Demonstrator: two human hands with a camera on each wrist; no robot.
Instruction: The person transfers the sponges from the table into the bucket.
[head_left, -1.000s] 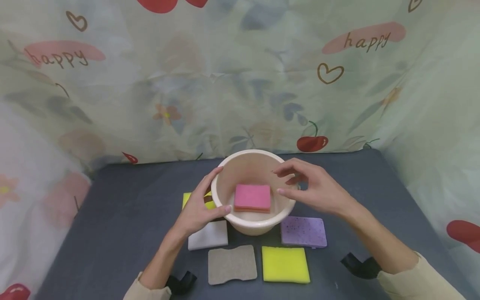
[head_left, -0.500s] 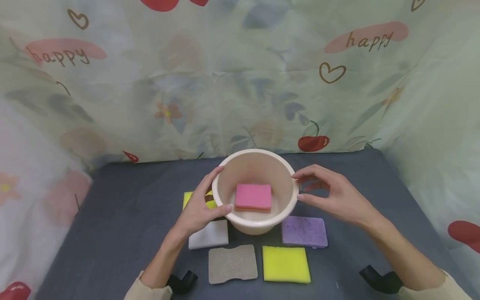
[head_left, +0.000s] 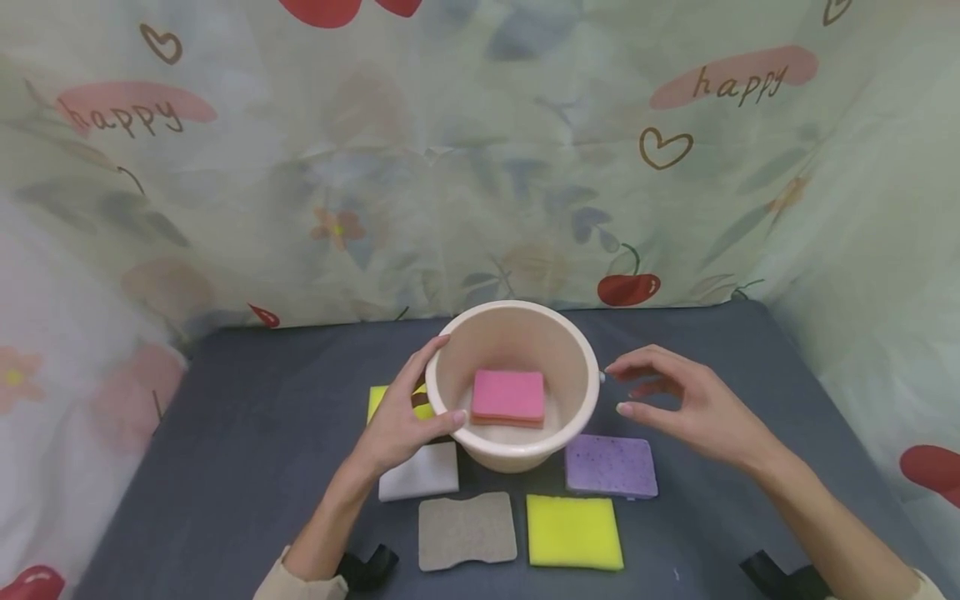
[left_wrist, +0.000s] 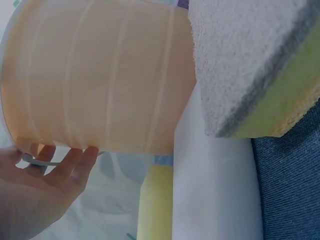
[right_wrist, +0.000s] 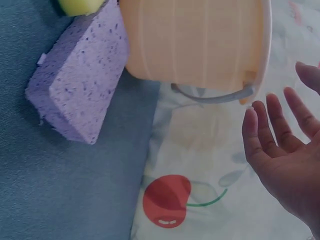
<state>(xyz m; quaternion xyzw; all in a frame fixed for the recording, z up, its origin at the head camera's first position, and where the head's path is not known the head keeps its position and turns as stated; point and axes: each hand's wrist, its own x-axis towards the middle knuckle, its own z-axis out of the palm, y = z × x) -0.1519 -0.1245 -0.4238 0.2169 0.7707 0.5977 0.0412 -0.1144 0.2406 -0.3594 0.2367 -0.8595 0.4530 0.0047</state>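
A cream plastic bucket (head_left: pixel 513 450) stands mid-table, with a pink sponge (head_left: pixel 507 396) lying inside on its bottom. My left hand (head_left: pixel 405 417) holds the bucket's left side, thumb over the rim and fingers along the outer wall. In the left wrist view those fingers (left_wrist: pixel 75 167) lie against the wall close to the grey handle. My right hand (head_left: pixel 690 404) is off the bucket's right side, fingers loosely bent and nothing in them. The right wrist view shows the handle (right_wrist: pixel 215 98) hanging along the wall, near the right fingertips.
Around the bucket's front lie a purple sponge (head_left: pixel 611 467), a yellow sponge (head_left: pixel 574 532), a grey sponge (head_left: pixel 467 531) and a white sponge (head_left: pixel 420 473). Another yellow sponge (head_left: pixel 377 400) is partly hidden behind the left hand. A printed curtain (head_left: pixel 427 208) hangs behind the dark table (head_left: pixel 247 433).
My right hand has drawn back from over the bucket's rim to the right, away from the bucket. The left hand, bucket and pink sponge have stayed in place.
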